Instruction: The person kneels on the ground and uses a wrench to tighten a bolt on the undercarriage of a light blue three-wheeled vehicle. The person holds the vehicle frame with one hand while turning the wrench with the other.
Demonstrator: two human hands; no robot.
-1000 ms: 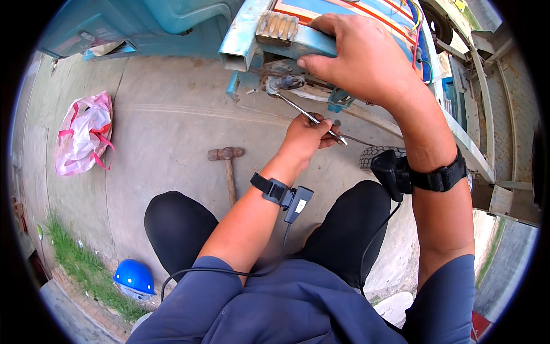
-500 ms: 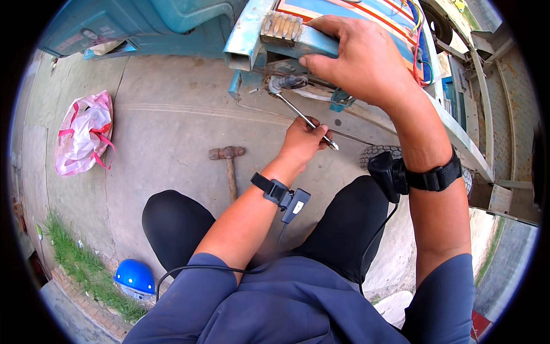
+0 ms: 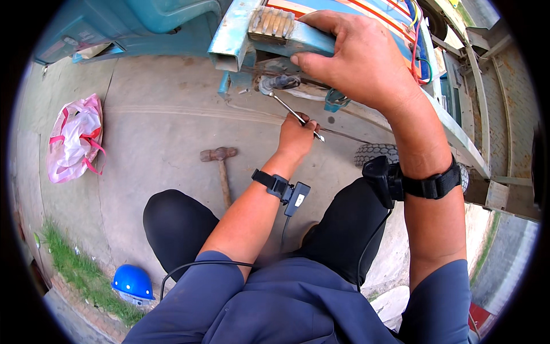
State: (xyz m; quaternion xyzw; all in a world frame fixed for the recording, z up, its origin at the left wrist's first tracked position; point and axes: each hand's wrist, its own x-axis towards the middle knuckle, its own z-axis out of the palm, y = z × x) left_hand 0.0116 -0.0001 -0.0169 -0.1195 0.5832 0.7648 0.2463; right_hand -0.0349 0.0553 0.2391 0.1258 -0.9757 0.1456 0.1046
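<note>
My left hand (image 3: 295,137) is closed round the handle of a chrome ratchet wrench (image 3: 279,102). The wrench's round head meets a dark cylindrical piece, which looks like a socket, under the end of a teal metal frame (image 3: 315,41). What that piece sits on is hidden by the frame. Up on the frame's bar, my right hand (image 3: 366,60) grips with the thumb on the near side and the fingers over the top. A ribbed, worn pad (image 3: 271,23) is fixed on the bar left of those fingers.
A hammer (image 3: 222,172) lies on the concrete before my knees. Farther left sits a pink and white bag (image 3: 77,137), with a blue helmet (image 3: 133,281) by the grass. Coloured wires (image 3: 421,57) hang at the frame's right, above a tyre (image 3: 375,153).
The whole view has shifted slightly, so the frame appears farther left. My left hand and the wrench handle have swung a little away from me. The right hand keeps its grip.
</note>
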